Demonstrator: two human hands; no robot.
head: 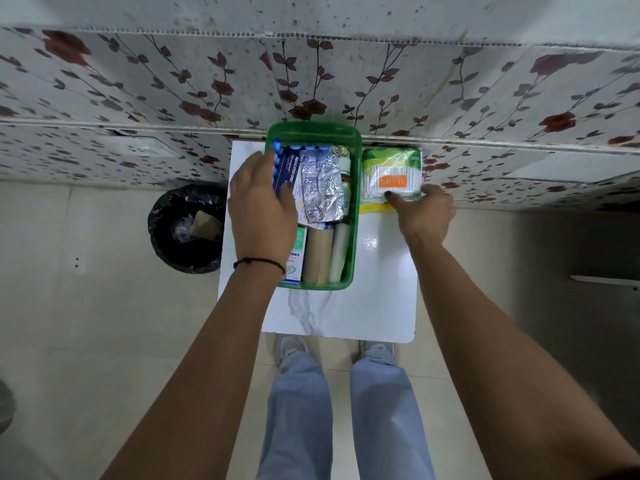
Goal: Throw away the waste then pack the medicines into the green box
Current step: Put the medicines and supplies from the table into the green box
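The green box (356, 209) stands at the back of a small white table (374, 299). Inside lie a silver blister strip (320, 185), a blue dressing box (287, 171), a brown roll (317, 254), a white tube (339, 251) and a small carton (298, 258). My left hand (261, 206) reaches into the box's left side and rests on the blue dressing box and a blue blister strip (277, 150). To the right of the box, my right hand (424, 209) grips the near edge of a pack of cotton buds (393, 174) with a green wrapper and orange label.
A bin with a black liner (187, 230) stands on the floor left of the table, with a brown scrap and clear wrapper inside. A floral-patterned wall runs behind the table. A yellow item (372, 207) peeks out beneath the cotton buds. My legs stand at the table's near edge.
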